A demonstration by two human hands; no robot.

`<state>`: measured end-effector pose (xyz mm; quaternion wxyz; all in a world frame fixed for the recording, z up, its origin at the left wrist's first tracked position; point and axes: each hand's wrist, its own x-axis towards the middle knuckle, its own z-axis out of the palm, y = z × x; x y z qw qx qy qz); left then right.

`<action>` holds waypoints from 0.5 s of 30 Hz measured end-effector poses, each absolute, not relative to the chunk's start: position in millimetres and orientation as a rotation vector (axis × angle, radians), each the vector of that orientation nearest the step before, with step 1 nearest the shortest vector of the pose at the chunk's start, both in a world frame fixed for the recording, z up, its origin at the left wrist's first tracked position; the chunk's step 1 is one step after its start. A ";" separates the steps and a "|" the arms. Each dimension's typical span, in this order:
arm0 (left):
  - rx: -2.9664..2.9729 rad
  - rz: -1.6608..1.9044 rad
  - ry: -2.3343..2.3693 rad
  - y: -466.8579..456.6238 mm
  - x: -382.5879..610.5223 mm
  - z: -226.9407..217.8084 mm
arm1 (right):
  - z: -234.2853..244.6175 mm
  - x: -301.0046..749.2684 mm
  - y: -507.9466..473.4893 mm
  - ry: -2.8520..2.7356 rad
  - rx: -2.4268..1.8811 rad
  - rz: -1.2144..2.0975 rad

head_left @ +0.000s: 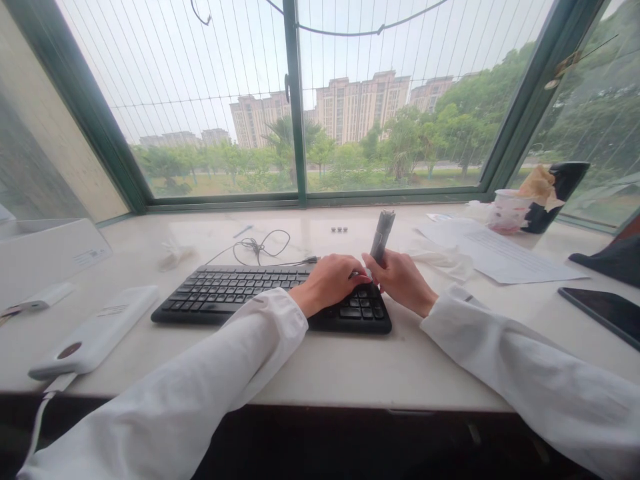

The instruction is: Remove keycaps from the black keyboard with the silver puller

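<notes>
A black keyboard [225, 291] lies on the white sill counter, its right end under both hands. My right hand [403, 279] is closed around a dark grey, bar-shaped tool [383, 235]. The tool stands nearly upright, and its lower end is hidden by my fingers over the keyboard's right end. My left hand [331, 280] rests across the keys with curled fingers pressed together close to the tool's lower end. What the left fingers grip is hidden. Behind the hands sit three small dark pieces [339, 230] in a row.
The keyboard's coiled cable [257, 248] lies behind it. To the left are a white power bank [100, 330] and a white box [55, 250]. At the right are paper sheets [505, 250], crumpled tissue [453, 263], a cup [507, 212] and a phone [605, 310]. A window closes off the back.
</notes>
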<state>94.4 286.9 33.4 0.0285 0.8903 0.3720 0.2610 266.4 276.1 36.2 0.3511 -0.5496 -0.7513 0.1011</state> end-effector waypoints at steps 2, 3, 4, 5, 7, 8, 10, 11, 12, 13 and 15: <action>2.729 0.835 1.101 287.6 94.1 33.3 | 31.7 263.4 275.9 -1.929 -1.421 0.129; 2.718 0.848 1.082 288.0 93.9 33.3 | 29.4 262.7 276.1 -1.926 -1.416 0.075; 2.709 0.857 1.068 288.4 93.6 33.2 | 27.0 262.6 276.4 -1.925 -1.411 0.035; 2.702 0.861 1.057 288.8 93.4 33.1 | 24.7 262.9 276.8 -1.926 -1.405 0.006; 2.695 0.867 1.033 289.2 93.2 32.7 | 20.4 263.9 277.6 -1.931 -1.389 -0.036; 2.696 0.868 1.019 289.1 93.1 32.5 | 18.4 264.4 277.9 -1.938 -1.379 -0.054; 2.700 0.869 0.989 288.7 93.2 32.3 | 15.3 265.0 278.3 -1.954 -1.364 -0.082; 2.701 0.867 0.978 288.3 93.3 32.3 | 14.2 265.2 278.5 -1.960 -1.358 -0.095; 2.700 0.866 0.972 287.9 93.5 32.4 | 13.4 265.3 278.5 -1.966 -1.355 -0.106; 2.698 0.864 0.972 287.3 93.6 32.7 | 12.9 265.4 278.6 -1.969 -1.353 -0.116; 2.700 0.852 0.977 286.2 93.8 33.9 | 12.6 265.6 278.6 -1.977 -1.349 -0.130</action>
